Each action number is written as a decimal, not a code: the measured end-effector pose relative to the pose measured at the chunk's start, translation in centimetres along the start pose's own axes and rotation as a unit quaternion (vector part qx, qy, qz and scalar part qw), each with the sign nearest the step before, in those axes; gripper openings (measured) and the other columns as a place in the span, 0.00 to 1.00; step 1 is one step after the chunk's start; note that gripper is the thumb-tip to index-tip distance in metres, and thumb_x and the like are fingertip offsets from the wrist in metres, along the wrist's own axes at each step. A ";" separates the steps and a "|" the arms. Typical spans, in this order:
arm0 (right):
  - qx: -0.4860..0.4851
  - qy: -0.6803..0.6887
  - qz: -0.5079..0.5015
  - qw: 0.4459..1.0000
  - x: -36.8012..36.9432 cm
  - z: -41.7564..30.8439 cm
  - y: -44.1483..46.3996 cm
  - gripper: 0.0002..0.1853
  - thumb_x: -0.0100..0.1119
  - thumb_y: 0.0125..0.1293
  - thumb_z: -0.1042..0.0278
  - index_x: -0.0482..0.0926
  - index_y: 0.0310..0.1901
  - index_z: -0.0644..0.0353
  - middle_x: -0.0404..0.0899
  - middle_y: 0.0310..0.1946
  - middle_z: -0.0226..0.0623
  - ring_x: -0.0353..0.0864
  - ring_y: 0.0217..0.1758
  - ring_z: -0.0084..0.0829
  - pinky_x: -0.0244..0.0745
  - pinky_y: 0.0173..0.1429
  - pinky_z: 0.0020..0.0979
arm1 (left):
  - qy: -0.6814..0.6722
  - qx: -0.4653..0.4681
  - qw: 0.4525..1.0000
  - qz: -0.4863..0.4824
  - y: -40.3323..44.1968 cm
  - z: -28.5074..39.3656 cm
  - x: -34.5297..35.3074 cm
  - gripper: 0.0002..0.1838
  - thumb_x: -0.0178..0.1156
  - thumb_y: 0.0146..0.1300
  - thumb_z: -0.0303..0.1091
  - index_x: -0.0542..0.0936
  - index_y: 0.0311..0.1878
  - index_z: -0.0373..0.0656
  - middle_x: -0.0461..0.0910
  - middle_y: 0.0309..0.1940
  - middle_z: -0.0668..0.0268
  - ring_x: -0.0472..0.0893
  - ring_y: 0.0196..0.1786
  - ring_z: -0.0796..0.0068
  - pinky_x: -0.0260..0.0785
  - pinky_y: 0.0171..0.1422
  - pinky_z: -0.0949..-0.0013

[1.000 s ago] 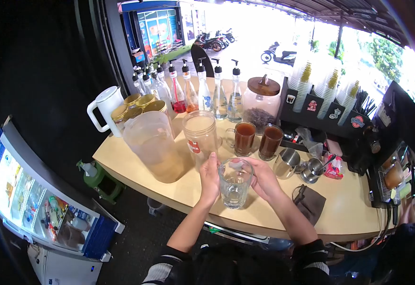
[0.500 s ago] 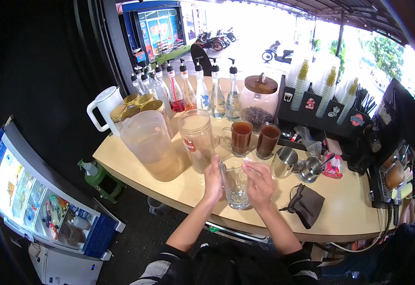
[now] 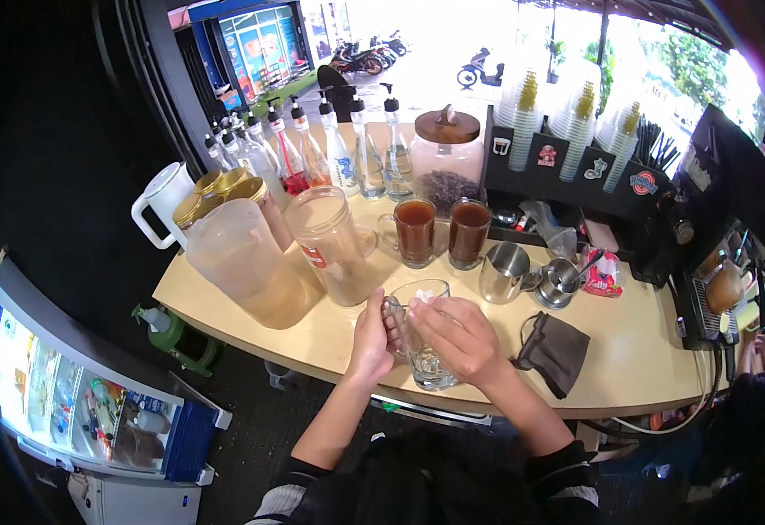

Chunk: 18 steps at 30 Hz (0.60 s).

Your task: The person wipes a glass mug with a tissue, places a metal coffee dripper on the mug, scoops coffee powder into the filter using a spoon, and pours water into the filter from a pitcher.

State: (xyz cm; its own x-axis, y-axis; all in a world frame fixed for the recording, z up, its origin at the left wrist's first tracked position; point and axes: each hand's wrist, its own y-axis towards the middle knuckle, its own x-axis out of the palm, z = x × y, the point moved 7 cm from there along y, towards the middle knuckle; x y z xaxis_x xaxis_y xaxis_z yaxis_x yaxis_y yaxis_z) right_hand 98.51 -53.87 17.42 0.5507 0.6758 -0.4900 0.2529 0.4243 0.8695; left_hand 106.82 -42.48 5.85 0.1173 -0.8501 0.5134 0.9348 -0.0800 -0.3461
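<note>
My left hand [image 3: 372,338] is wrapped round the handle of an empty-looking glass mug [image 3: 432,372] near the counter's front edge. At the mug's rim, my right hand [image 3: 459,339] pinches a small white wad, perhaps tissue [image 3: 424,297]. Behind the mug stand two glass mugs of brown drink [image 3: 415,232] [image 3: 468,234]. A clear plastic jar [image 3: 334,249] and a large pitcher with pale brown liquid [image 3: 251,267] are to the left. Steel jugs [image 3: 503,272] [image 3: 558,283] stand to the right, with a dark cloth pouch [image 3: 556,354] nearer me.
Pump bottles [image 3: 339,157], a white jug [image 3: 165,203] and gold-lidded jars [image 3: 247,192] line the back left. A wooden-lidded jar [image 3: 445,157], a black cup rack [image 3: 566,166] and an espresso machine [image 3: 706,297] extend rightward. A lit fridge [image 3: 67,385] stands at left.
The view has shifted, so the counter items appear further left. My right hand has moved from the mug's far right side to its rim, and the mug is tilted more.
</note>
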 end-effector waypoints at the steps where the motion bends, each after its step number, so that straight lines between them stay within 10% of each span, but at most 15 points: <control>1: -0.007 -0.001 -0.002 1.000 -0.1 -0.2 -0.1 0.14 0.58 0.49 0.74 0.80 0.39 0.68 0.79 0.49 0.42 0.77 0.51 0.37 0.74 0.53 0.37 | -0.003 0.007 1.000 -0.011 -0.4 0.0 0.1 0.20 0.45 0.72 0.49 0.64 0.23 0.54 0.56 0.13 0.81 0.55 0.14 0.86 0.48 0.18 0.77; 6: -0.014 0.008 -0.038 0.999 0.8 -0.9 -2.0 0.13 0.58 0.50 0.74 0.81 0.38 0.68 0.80 0.48 0.41 0.78 0.50 0.35 0.74 0.52 0.36 | -0.035 0.016 0.999 -0.006 -1.2 -0.6 1.5 0.20 0.44 0.73 0.48 0.62 0.22 0.54 0.52 0.13 0.81 0.52 0.14 0.87 0.45 0.18 0.77; 11: -0.006 0.016 -0.116 0.993 3.3 -0.1 -7.8 0.10 0.59 0.51 0.78 0.81 0.37 0.68 0.81 0.44 0.40 0.80 0.49 0.33 0.75 0.52 0.35 | 0.015 0.233 0.972 0.003 -1.1 2.0 1.7 0.22 0.44 0.73 0.45 0.60 0.20 0.52 0.55 0.13 0.79 0.52 0.15 0.89 0.42 0.18 0.77; 18: 0.291 0.084 0.069 0.950 -4.6 11.7 -6.1 0.06 0.57 0.50 0.85 0.76 0.30 0.64 0.76 0.29 0.40 0.79 0.33 0.37 0.73 0.40 0.30 | 0.077 0.321 0.944 -0.025 2.2 0.4 0.5 0.21 0.46 0.72 0.44 0.61 0.20 0.52 0.53 0.13 0.81 0.51 0.16 0.90 0.38 0.20 0.77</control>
State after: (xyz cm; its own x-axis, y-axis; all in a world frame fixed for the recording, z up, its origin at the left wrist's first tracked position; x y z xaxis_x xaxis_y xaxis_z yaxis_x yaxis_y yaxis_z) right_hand 103.74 -66.58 15.12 0.4890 0.8080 -0.3288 0.6113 -0.0485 0.7899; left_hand 109.10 -42.89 5.60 0.0635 -0.9229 0.3798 0.9539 0.1680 0.2487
